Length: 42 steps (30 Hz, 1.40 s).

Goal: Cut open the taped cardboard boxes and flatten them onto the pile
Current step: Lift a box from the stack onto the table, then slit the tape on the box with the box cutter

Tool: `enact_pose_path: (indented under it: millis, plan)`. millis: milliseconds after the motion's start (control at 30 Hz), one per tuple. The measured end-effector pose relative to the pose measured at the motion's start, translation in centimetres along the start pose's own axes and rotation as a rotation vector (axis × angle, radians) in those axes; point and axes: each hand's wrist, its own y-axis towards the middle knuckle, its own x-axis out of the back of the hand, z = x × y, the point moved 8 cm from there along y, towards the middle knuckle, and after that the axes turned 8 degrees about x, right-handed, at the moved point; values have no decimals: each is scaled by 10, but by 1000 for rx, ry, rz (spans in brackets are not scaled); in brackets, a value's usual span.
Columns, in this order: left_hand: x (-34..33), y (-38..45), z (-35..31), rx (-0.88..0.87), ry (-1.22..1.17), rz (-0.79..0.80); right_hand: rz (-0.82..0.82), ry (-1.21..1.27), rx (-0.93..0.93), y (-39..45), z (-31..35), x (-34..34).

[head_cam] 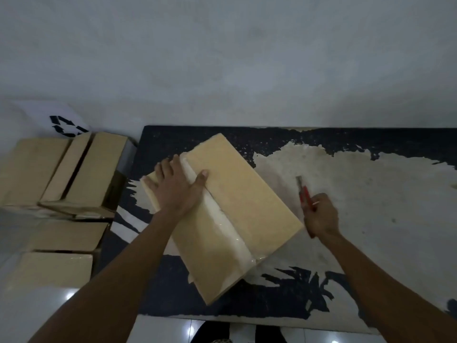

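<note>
A tan cardboard box (237, 194) lies tilted on a worn dark table (371, 219), with a strip of clear tape (222, 219) running down its top seam. My left hand (176, 186) presses flat on the box's far left end, fingers spread across the tape. My right hand (321, 216) is just off the box's right edge and grips a red utility knife (305, 194). The knife's blade points up and away, clear of the box.
Several more cardboard boxes (61, 174) stand and lie to the left of the table, some (54, 266) lower down near the floor. A white sheet with a black recycling mark (66, 126) is behind them. A pale wall rises behind the table.
</note>
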Motion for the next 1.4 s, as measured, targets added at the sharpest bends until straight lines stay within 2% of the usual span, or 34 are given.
enact_pose_path:
  millis: [100,267,333,433,567,700,1133,1400]
  plan:
    - [8,0,5,-21,-48,-22,-36,154,101,5,48,28]
    - [22,-8,14,-3,-86,-42,69,211,395,-22,162,33]
    - [24,-9,20,14,-138,-45,126,176,506,-45,200,13]
    - [20,-7,35,44,-298,-21,194,-43,620,-77,234,-35]
    - [19,-8,46,85,-386,-77,259,-303,572,-99,239,-80]
    - [20,-10,42,105,-323,-79,287,-441,537,-99,239,-86]
    - [20,-11,41,105,-315,-68,291,-511,549,-94,247,-93]
    - [20,-11,40,103,-314,-66,264,-446,587,-96,245,-91]
